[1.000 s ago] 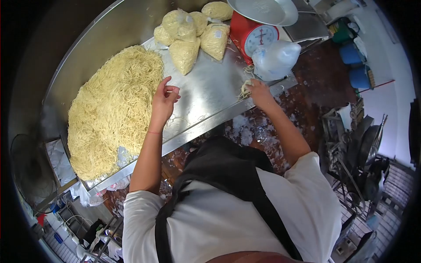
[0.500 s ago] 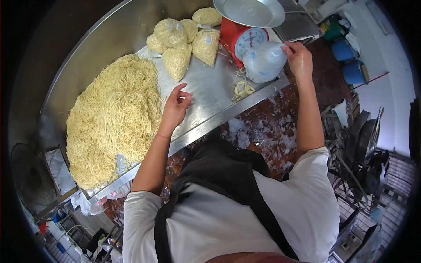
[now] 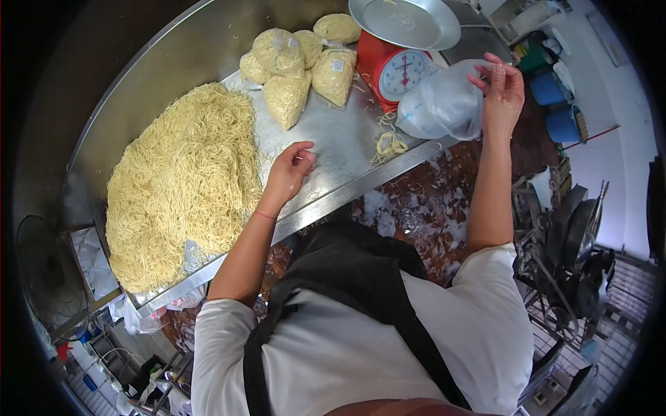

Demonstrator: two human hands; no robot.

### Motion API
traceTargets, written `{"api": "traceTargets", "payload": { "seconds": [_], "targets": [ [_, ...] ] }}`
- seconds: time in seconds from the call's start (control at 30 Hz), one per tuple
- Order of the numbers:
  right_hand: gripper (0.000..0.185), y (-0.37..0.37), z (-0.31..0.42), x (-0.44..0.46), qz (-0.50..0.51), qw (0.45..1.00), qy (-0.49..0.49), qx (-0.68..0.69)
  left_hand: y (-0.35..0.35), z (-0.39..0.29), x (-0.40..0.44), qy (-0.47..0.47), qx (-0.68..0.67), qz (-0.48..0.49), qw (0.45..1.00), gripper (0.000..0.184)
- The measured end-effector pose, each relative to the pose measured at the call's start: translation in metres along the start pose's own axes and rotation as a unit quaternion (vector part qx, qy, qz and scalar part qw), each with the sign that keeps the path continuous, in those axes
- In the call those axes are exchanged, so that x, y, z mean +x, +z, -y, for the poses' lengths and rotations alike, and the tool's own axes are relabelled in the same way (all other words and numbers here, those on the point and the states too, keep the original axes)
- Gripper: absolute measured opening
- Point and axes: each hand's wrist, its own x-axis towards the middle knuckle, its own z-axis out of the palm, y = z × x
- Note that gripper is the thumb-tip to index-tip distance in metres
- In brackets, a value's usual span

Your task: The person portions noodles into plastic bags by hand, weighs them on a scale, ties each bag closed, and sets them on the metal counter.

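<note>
My right hand [image 3: 502, 100] is at the tray's right end, fingers bent and pinching the edge of a clear plastic bag [image 3: 473, 87]. That bag stretches up from a bundle of clear plastic bags [image 3: 424, 114] beside the scale. Over the bare metal near the noodles hangs my left hand [image 3: 290, 172], its fingers loosely bent and nothing visible in them. A large heap of yellow noodles [image 3: 184, 187] lies to its left. Several filled bags of noodles [image 3: 286, 97] sit together at the back.
A red dial scale [image 3: 401, 73] with a round metal pan [image 3: 406, 24] stands at the back right. Loose noodle strands [image 3: 388, 147] lie near the metal tray's front rim [image 3: 347, 193]. Blue buckets [image 3: 560, 123] and a rack of pans [image 3: 579, 229] are off to the right.
My right hand has moved up and right, drawing the plastic bag's edge out from the bundle. My left hand has shifted slightly right and down.
</note>
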Motion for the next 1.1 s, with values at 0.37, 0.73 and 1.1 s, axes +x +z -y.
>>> {"api": "traceTargets", "payload": {
  "seconds": [0.37, 0.73, 1.1],
  "targets": [
    [0.022, 0.018, 0.018, 0.014, 0.284, 0.826, 0.030, 0.486, 0.025, -0.020, 0.021, -0.003, -0.067, 0.082, 0.994, 0.036],
    [0.049, 0.105, -0.017, -0.166, 0.414, 0.868, 0.275, 0.021, -0.037, -0.078, 0.010, -0.022, -0.370, 0.147, 0.917, 0.071],
    [0.017, 0.228, -0.004, -0.223, 0.483, 0.872, 0.026, 0.073, -0.071, 0.018, -0.062, 0.017, 0.014, -0.078, 0.997, 0.097]
  ]
}}
